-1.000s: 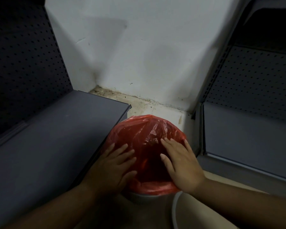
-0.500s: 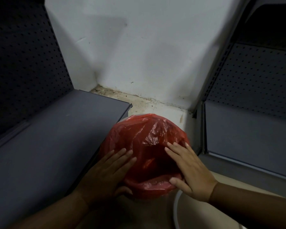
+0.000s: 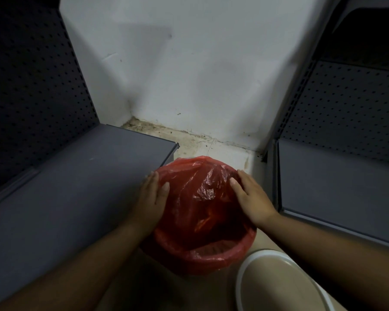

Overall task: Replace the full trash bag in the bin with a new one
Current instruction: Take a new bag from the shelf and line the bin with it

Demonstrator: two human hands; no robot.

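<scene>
A round bin (image 3: 208, 258) stands on the floor in a corner, lined with a red plastic bag (image 3: 200, 198) whose edge is folded over the rim. My left hand (image 3: 152, 199) lies flat against the bag at the bin's left rim, fingers straight. My right hand (image 3: 250, 196) rests on the bag at the right rim, fingers stretched out. The bag's inside is dark, and crumpled red plastic shows in it.
A grey shelf (image 3: 65, 187) with a dark pegboard back runs along the left, touching the bin. Another grey shelf (image 3: 337, 187) stands at the right. A white wall (image 3: 189, 75) closes the corner. A round beige, white-rimmed lid or basin (image 3: 279, 286) lies at the lower right.
Both hands have slid apart from the middle of the bag to the bin's left and right rims. The bag mouth now looks wider and the near rim shows.
</scene>
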